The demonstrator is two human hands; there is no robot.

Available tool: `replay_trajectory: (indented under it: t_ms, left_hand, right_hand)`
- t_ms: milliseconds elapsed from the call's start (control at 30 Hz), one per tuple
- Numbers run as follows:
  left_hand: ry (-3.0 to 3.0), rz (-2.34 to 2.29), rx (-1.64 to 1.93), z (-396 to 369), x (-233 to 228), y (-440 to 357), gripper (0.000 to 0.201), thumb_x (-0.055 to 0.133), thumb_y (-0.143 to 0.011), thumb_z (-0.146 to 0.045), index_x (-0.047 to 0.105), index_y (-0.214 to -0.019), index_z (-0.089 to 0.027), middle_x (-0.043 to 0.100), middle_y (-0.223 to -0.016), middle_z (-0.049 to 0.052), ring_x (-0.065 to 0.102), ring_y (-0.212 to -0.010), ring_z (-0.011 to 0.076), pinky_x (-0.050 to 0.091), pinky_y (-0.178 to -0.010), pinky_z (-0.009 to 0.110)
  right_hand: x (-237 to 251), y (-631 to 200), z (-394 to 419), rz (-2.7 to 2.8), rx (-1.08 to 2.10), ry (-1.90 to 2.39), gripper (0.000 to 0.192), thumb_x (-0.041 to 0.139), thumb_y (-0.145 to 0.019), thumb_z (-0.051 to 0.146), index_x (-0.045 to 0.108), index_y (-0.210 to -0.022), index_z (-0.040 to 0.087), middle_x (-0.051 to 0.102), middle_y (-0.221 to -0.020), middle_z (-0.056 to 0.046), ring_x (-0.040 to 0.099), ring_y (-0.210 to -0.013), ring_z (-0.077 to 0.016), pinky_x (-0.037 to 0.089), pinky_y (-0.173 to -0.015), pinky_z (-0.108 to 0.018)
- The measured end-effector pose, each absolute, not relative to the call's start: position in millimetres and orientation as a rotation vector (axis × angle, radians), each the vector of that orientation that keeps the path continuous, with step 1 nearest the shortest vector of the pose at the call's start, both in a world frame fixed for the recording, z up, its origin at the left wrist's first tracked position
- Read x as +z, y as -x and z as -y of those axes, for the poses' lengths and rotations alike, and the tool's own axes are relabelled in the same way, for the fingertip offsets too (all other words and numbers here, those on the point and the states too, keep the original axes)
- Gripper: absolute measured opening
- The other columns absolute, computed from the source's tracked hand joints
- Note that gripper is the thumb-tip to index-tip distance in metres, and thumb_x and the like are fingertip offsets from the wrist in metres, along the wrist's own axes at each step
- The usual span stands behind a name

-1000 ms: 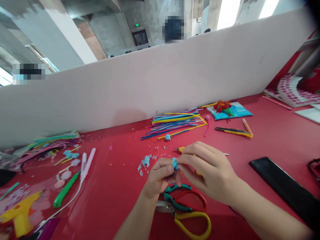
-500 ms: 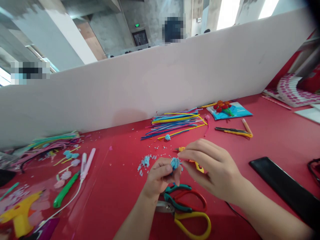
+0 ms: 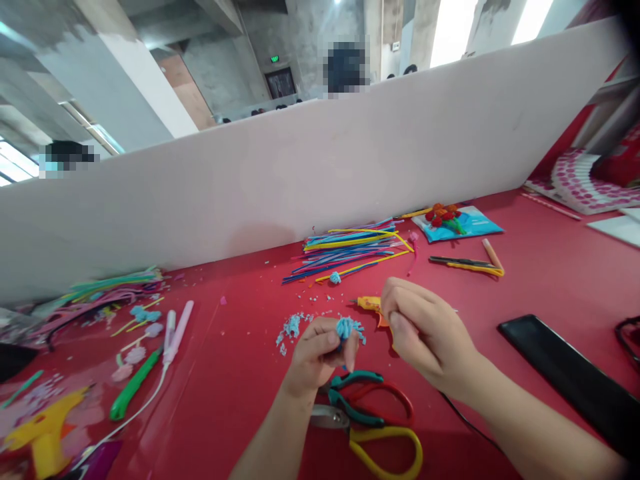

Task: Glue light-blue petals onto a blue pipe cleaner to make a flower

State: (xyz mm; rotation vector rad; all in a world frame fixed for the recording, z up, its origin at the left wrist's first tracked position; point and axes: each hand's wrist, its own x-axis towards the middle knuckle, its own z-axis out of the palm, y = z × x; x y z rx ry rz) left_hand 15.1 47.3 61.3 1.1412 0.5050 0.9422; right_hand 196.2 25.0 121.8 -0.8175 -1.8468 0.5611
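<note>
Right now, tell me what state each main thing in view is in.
Left hand, pinching the blue tuft
Blue tuft, held
Right hand, curled, contents hidden
Right glue gun, lying, partly hidden
Left glue gun, lying
Scissors, lying, blades partly hidden
Pipe cleaners, loosely heaped
Black slab, lying flat
Green sign, lit

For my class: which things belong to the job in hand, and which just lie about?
Likely in the work:
blue tufted piece, held by the left hand
right hand, closed, apart from it

Apparently just lying about:
black flat object
red flower-like bunch
green-handled tool
</note>
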Motion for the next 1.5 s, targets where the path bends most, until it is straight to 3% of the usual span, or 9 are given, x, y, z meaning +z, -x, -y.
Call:
replay_trajectory:
  t_ms: [133,300,567,767,933,1067,1200,1367,1500]
  left_hand:
    - [-1.16,-0.538,1.006,-49.3,65.8,-7.0,0.041,0.059,-0.07,-0.046,0.061,-0.046,-0.013,0.034,-0.038,-0.002,0.027,-0.037,0.0074,0.019,-0.041,0.026]
    - [-1.138,-0.74,1.204,-46.8,80.5,-2.6,0.024,0.06,-0.076,-0.035,0.067,-0.068,-0.014,0.046,-0.046,-0.002,0.037,-0.044,0.007,0.025,-0.043,0.021]
    - [-1.196,-1.192,1.316,-20.6,80.5,-21.2,0.012,0.067,-0.07,-0.026,0.064,-0.077,-0.016,0.057,-0.057,-0.003,0.043,-0.044,0.0063,0.034,-0.043,0.019]
    - [-1.461,-1.439,1.177,-10.1,78.1,-15.3,0.013,0.06,-0.074,-0.028,0.065,-0.075,-0.017,0.052,-0.053,-0.003,0.044,-0.045,0.0096,0.037,-0.047,0.021]
    - [-1.644,-1.438,1.148,-10.3,63.1,-12.2,0.013,0.057,-0.074,-0.026,0.065,-0.066,-0.019,0.057,-0.059,-0.001,0.049,-0.057,0.0133,0.038,-0.06,0.024]
    - [-1.585,-1.396,1.134,-15.2,47.6,-12.8,0.014,0.057,-0.072,-0.028,0.061,-0.063,-0.019,0.053,-0.058,-0.002,0.045,-0.056,0.013,0.036,-0.058,0.023]
    - [-1.447,-1.343,1.113,-24.3,31.0,-6.5,0.015,0.05,-0.075,-0.029,0.054,-0.065,-0.019,0.042,-0.05,-0.005,0.037,-0.047,0.0113,0.031,-0.048,0.023]
    - [-1.334,-1.27,1.078,-28.3,12.6,-2.9,0.036,0.042,-0.08,-0.034,0.034,-0.048,-0.02,0.029,-0.044,-0.006,0.028,-0.041,0.0091,0.024,-0.044,0.023]
    - [-1.281,-1.229,1.022,-23.2,2.9,-12.7,0.034,0.05,-0.078,-0.042,0.046,-0.055,-0.018,0.038,-0.044,-0.006,0.033,-0.039,0.0083,0.026,-0.043,0.023]
  right_hand:
    - [119.7,-195.6,-34.4,1.748,1.042,0.852,0.021,0.041,-0.088,0.02,0.048,-0.068,0.018,0.049,-0.066,0.001,0.045,-0.061,-0.0108,0.037,-0.058,-0.025]
    - [107.3,-191.2,-43.3,1.477,1.51,0.802,0.027,0.056,-0.082,0.039,0.053,-0.067,0.017,0.052,-0.06,0.003,0.05,-0.057,-0.0098,0.041,-0.059,-0.024]
    - [85.4,-168.4,-44.1,1.55,1.469,0.94,0.034,0.05,-0.083,0.043,0.051,-0.06,0.018,0.049,-0.053,0.004,0.047,-0.051,-0.0099,0.038,-0.052,-0.023]
    - [63.1,-160.9,-37.5,1.597,1.338,1.056,0.037,0.05,-0.081,0.046,0.046,-0.055,0.019,0.042,-0.049,0.005,0.041,-0.049,-0.0101,0.032,-0.05,-0.024]
    - [45.1,-157.0,-28.7,1.576,1.346,1.111,0.039,0.048,-0.081,0.05,0.046,-0.056,0.019,0.042,-0.048,0.005,0.041,-0.044,-0.0094,0.031,-0.045,-0.023]
    - [38.3,-159.1,-25.1,1.536,1.366,1.11,0.039,0.049,-0.08,0.05,0.048,-0.057,0.018,0.045,-0.048,0.004,0.043,-0.044,-0.0092,0.034,-0.045,-0.023]
    - [33.5,-167.8,-28.8,1.47,1.325,1.08,0.038,0.046,-0.082,0.047,0.05,-0.06,0.018,0.049,-0.053,0.002,0.048,-0.05,-0.0103,0.041,-0.053,-0.024]
    - [17.1,-169.7,-31.4,1.462,1.254,1.06,0.031,0.038,-0.086,0.039,0.054,-0.07,0.017,0.054,-0.061,0.0,0.052,-0.055,-0.0123,0.044,-0.058,-0.027]
    - [-1.1,-161.1,-26.6,1.547,1.188,1.07,0.027,0.044,-0.084,0.036,0.052,-0.066,0.018,0.052,-0.059,0.001,0.052,-0.054,-0.0131,0.043,-0.054,-0.027]
